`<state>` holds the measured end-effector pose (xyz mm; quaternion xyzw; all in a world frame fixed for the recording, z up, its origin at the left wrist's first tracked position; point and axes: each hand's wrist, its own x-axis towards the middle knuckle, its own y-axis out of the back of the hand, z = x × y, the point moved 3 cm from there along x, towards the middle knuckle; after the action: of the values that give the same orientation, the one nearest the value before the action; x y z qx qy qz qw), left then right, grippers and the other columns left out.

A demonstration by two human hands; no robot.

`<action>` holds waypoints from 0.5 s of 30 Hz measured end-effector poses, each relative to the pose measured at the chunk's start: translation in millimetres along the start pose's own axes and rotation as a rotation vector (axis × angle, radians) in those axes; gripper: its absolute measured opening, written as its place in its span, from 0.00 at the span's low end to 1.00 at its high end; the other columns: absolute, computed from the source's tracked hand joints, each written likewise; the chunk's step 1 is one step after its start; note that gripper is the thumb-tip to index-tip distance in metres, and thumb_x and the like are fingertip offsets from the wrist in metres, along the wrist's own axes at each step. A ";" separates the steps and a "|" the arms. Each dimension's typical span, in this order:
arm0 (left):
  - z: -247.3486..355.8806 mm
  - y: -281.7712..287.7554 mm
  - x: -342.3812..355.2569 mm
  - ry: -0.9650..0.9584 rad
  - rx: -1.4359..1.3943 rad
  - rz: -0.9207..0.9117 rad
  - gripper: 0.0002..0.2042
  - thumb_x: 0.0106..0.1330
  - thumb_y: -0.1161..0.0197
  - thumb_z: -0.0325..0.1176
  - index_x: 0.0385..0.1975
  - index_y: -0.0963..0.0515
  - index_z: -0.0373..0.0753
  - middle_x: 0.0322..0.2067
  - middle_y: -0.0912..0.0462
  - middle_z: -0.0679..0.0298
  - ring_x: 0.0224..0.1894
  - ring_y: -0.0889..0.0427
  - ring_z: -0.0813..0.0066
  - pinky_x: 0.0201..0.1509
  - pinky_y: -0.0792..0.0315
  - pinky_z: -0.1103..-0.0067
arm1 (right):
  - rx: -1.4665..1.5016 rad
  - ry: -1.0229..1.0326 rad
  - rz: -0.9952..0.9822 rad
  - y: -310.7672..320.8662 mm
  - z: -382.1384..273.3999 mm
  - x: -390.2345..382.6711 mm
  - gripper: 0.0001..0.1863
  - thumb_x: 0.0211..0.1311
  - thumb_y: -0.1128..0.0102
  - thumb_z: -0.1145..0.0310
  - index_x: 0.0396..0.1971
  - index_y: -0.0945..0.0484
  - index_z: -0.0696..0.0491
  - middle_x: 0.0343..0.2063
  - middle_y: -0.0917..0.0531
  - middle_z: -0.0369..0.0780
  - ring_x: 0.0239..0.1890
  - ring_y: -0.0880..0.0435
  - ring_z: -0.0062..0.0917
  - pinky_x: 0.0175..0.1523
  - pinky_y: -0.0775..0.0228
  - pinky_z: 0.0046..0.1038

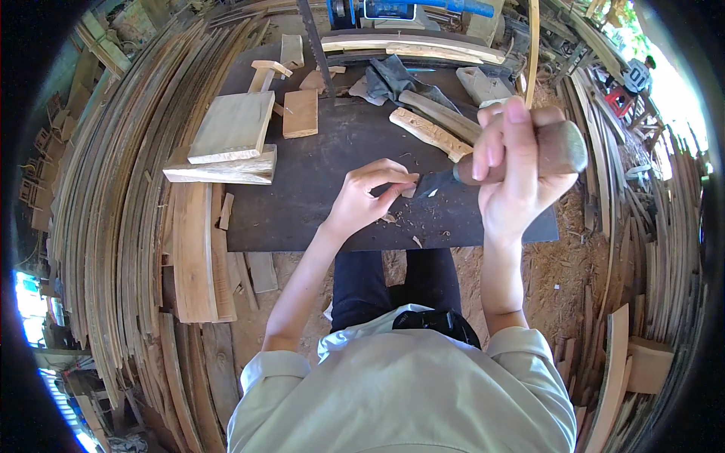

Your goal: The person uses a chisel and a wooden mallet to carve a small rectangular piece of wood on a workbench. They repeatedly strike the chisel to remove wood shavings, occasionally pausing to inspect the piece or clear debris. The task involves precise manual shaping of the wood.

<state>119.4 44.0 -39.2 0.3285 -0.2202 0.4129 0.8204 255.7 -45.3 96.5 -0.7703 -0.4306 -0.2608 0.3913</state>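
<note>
My right hand (517,170) is wrapped round the thick wooden handle of a chisel (565,147), raised over the right side of the dark tabletop (302,215). Its dark, flat blade points left toward my other hand. My left hand (364,198) pinches a small wood piece (409,192) between thumb and fingers, right at the blade's tip. Whether the edge touches the wood I cannot tell. Small shavings (417,241) lie on the table below. Just beyond the blade is a rough-cut strip of wood (430,133).
A dark toothed saw blade (313,47) stands upright at the table's far side, near a blue machine (423,7). Boards (234,124) are stacked at the table's left. Long planks (113,196) fill the left side. Far right, a person (637,77) is by a red stool (618,100).
</note>
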 end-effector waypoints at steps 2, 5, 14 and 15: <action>0.2 0.2 -0.7 0.016 -0.014 -0.011 0.10 0.54 0.35 0.18 0.35 0.17 0.38 0.32 0.16 0.62 0.35 0.16 0.72 0.39 0.24 0.79 | -0.090 -0.060 0.042 -1.3 10.8 -6.3 0.10 0.61 0.39 0.76 0.21 0.28 0.56 0.11 0.27 0.33 0.10 0.32 0.12 0.14 0.45 0.17; 2.0 0.9 -0.5 0.034 -0.019 -0.010 0.10 0.54 0.36 0.17 0.35 0.17 0.38 0.33 0.16 0.62 0.36 0.16 0.72 0.40 0.24 0.79 | -0.128 -0.137 0.017 1.3 27.8 -13.2 0.11 0.61 0.38 0.75 0.20 0.28 0.55 0.11 0.27 0.32 0.10 0.31 0.11 0.14 0.46 0.16; -4.5 2.2 -0.7 0.105 -0.114 -0.075 0.08 0.58 0.38 0.17 0.35 0.19 0.36 0.36 0.18 0.62 0.39 0.18 0.75 0.43 0.23 0.81 | -0.041 -0.070 0.077 5.8 22.0 -11.8 0.10 0.62 0.41 0.76 0.22 0.29 0.56 0.12 0.26 0.35 0.09 0.34 0.13 0.13 0.47 0.17; -4.7 0.6 -1.6 0.130 -0.171 -0.095 0.08 0.58 0.39 0.17 0.35 0.19 0.35 0.37 0.18 0.62 0.39 0.19 0.75 0.43 0.23 0.81 | -0.042 -0.124 0.088 7.8 25.9 -14.7 0.10 0.62 0.41 0.76 0.22 0.30 0.57 0.12 0.26 0.35 0.08 0.34 0.13 0.13 0.46 0.17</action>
<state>118.4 46.8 -43.3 0.2400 -0.1853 0.3738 0.8765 256.9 -33.1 68.3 -0.8112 -0.4141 -0.2044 0.3586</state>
